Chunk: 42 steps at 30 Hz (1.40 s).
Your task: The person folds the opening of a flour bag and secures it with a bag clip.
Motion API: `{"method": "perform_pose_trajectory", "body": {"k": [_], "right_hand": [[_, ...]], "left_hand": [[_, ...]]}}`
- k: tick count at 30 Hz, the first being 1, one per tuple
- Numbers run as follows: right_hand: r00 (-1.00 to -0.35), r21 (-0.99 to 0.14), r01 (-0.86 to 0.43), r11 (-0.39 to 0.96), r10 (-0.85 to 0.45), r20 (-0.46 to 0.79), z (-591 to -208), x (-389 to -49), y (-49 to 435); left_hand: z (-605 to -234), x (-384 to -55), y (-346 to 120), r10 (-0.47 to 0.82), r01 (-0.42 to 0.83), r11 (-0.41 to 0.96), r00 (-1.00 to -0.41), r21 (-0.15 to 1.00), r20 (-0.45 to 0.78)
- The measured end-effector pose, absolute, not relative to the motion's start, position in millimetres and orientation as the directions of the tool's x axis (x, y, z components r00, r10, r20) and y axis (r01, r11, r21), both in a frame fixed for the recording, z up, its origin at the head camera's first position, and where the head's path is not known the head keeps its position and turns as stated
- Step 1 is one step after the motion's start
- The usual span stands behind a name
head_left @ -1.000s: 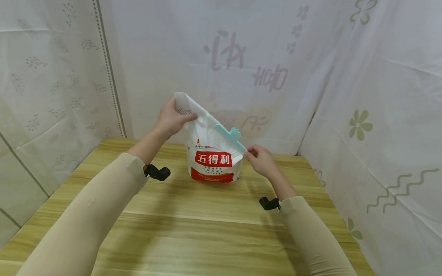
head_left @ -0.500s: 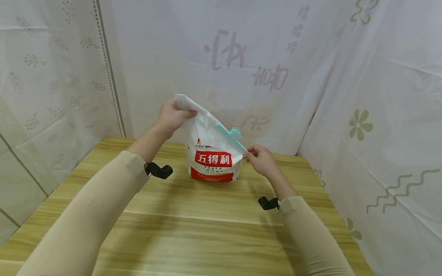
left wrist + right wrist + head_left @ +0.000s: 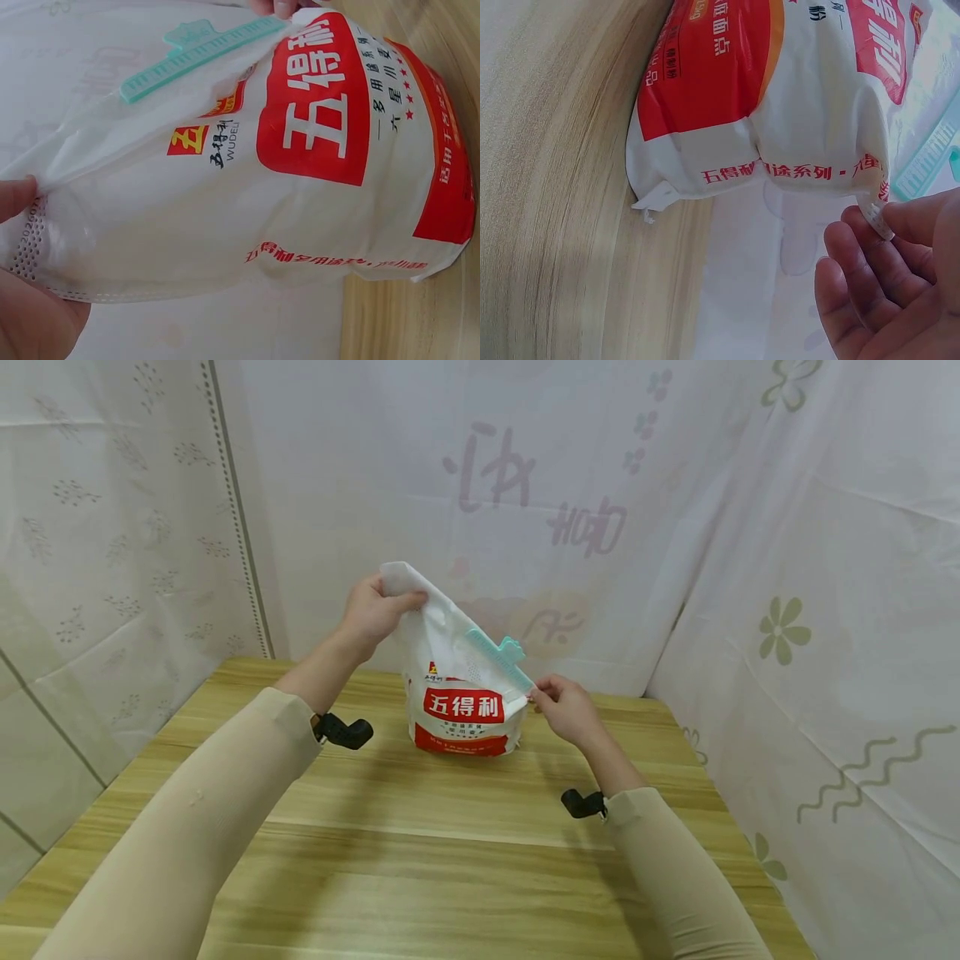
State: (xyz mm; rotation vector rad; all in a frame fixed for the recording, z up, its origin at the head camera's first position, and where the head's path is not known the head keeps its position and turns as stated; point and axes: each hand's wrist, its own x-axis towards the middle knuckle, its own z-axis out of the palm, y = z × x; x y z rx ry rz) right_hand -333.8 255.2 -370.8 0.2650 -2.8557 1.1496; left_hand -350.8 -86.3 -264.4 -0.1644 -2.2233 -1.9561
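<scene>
A white-and-red flour bag (image 3: 462, 706) stands on the table, its mouth slanting down from upper left to lower right. My left hand (image 3: 371, 614) grips the raised upper left corner, thumb across the front. A teal bag clip (image 3: 498, 658) lies along the right part of the slanted edge, its tab pointing up. Just past the clip's lower end, my right hand (image 3: 570, 708) pinches the bag's other corner. The right wrist view shows thumb and forefinger on that small white corner (image 3: 877, 217), the other fingers loosely bent. In the left wrist view, the clip (image 3: 202, 60) spans the folded edge.
The wood-grain table (image 3: 390, 877) extends toward me beneath both forearms. Pale printed curtains (image 3: 330, 468) hang behind the table and along both sides. Each wrist carries a small black camera mount, such as the left one (image 3: 345, 732).
My left hand has turned slightly, so its thumb now covers the dotted patch seen on the bag's upper corner earlier. The right hand and the clip have stayed practically still.
</scene>
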Motion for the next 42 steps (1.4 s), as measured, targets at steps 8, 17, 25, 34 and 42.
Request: {"method": "perform_pose_trajectory", "body": {"k": [8, 17, 25, 34, 42], "right_hand": [[-0.984, -0.687, -0.18, 0.704, -0.143, 0.11, -372, -332, 257], [-0.983, -0.698, -0.181, 0.693, -0.143, 0.112, -374, -333, 259], [-0.98, -0.732, -0.195, 0.653, -0.149, 0.128, -373, -333, 262], [-0.977, -0.769, -0.211, 0.603, -0.159, 0.144, -375, -337, 263], [-0.992, -0.79, -0.126, 0.6, -0.098, 0.084, -373, -339, 258]], "left_hand": [[-265, -350, -84, -0.055, 0.192, 0.131, -0.978, 0.973, 0.2], [-266, -348, -83, -0.051, 0.168, 0.155, -0.983, 0.974, 0.178], [-285, -341, -100, 0.013, 0.223, -0.072, -0.974, 0.972, 0.225], [-324, -337, -111, -0.048, 0.16, -0.092, -0.987, 0.983, 0.156], [-323, -344, -110, -0.103, 0.145, -0.027, -0.985, 0.989, 0.142]]}}
